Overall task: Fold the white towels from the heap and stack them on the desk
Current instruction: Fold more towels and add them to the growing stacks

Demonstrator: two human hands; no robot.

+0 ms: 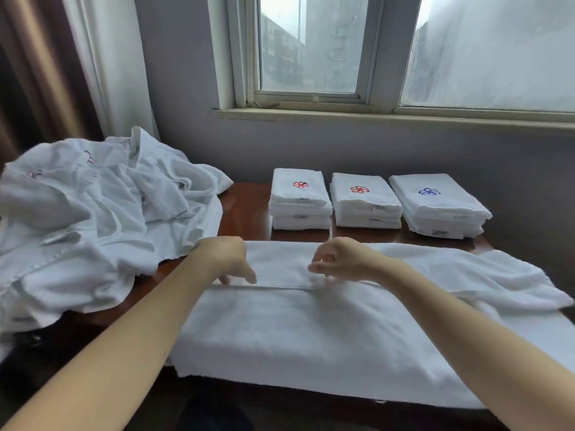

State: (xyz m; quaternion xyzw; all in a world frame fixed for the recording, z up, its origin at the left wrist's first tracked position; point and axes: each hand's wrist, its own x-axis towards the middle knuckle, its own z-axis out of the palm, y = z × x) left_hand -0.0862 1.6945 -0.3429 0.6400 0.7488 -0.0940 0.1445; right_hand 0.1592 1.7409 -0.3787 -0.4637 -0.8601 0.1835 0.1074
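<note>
A white towel lies spread across the near part of the brown desk, its far part folded toward me so an edge runs across its middle. My left hand pinches that folded edge with fingers pointing down. My right hand has curled fingers at the same edge, a little to the right. A heap of crumpled white towels fills the left side. At the back stand three stacks of folded towels: two with red emblems, one with a blue emblem.
The desk stands against a grey wall below a window. A curtain hangs at the left behind the heap. The towel's right end lies rumpled at the desk's right edge.
</note>
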